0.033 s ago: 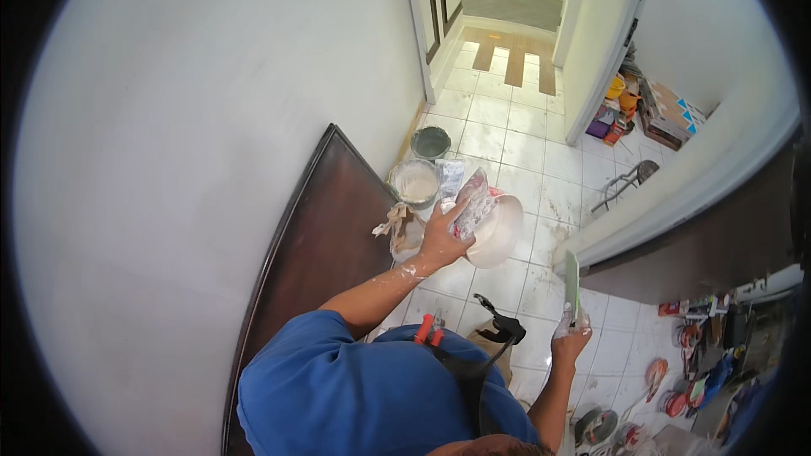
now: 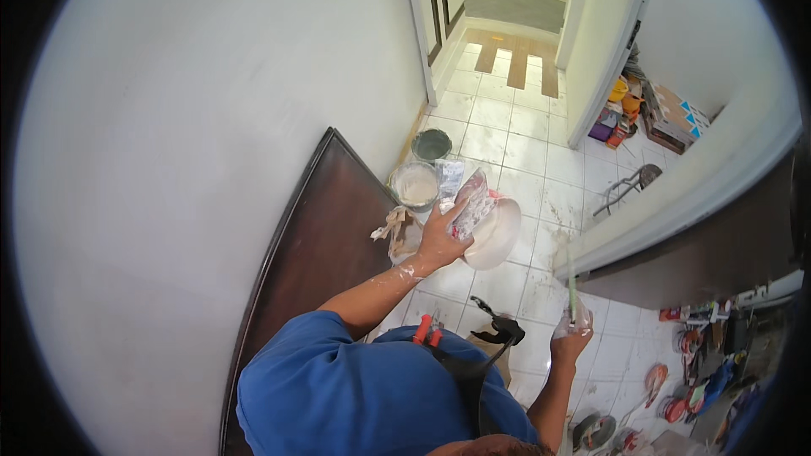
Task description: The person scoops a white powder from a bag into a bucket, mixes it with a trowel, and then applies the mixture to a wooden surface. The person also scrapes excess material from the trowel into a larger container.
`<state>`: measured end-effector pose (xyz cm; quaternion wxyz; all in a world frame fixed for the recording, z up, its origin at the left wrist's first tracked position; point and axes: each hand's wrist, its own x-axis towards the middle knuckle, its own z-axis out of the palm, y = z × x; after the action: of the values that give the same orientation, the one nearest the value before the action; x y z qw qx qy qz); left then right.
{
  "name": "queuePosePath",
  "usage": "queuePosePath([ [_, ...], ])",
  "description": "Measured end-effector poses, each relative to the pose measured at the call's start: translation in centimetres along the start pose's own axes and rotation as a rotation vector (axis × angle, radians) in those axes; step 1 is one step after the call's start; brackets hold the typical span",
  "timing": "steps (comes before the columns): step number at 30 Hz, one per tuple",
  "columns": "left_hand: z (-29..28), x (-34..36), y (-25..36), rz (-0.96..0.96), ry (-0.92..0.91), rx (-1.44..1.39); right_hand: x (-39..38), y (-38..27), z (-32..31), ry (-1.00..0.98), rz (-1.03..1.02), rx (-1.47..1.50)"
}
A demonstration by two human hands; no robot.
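Left hand (image 2: 439, 241) clamped on a plastic-wrapped packet (image 2: 473, 203) over a white bowl (image 2: 498, 236); right hand (image 2: 572, 339) closed around a putty knife (image 2: 571, 291); nothing visibly shifted.

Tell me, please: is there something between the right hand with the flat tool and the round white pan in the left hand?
Nothing visible. The left hand holds the round white pan; the right hand holds the flat tool upright, apart from it. Between them only bare tiled floor shows.
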<state>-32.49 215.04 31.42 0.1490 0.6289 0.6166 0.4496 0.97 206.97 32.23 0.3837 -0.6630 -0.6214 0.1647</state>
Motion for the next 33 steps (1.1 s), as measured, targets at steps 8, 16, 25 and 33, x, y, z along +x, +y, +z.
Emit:
queuePosePath([
  [8, 6.8, 9.4, 2.0, -0.011, -0.074, 0.076, 17.5, 1.4, 6.4, -0.410, -0.510, -0.013],
  [16, 10.1, 15.0, 1.2, -0.141, 0.053, 0.233, 29.7, 2.5, 8.9, -0.540, -0.560, 0.251],
  [25, 11.4, 21.2, -4.7, -0.260, 0.213, 0.311, 39.2, 2.6, 18.1, -0.547, -0.565, 0.225],
  [33, 12.8, 29.9, -12.7, -0.416, 0.298, 0.274, 51.7, 5.8, 27.4, -0.594, -0.416, -0.050],
])
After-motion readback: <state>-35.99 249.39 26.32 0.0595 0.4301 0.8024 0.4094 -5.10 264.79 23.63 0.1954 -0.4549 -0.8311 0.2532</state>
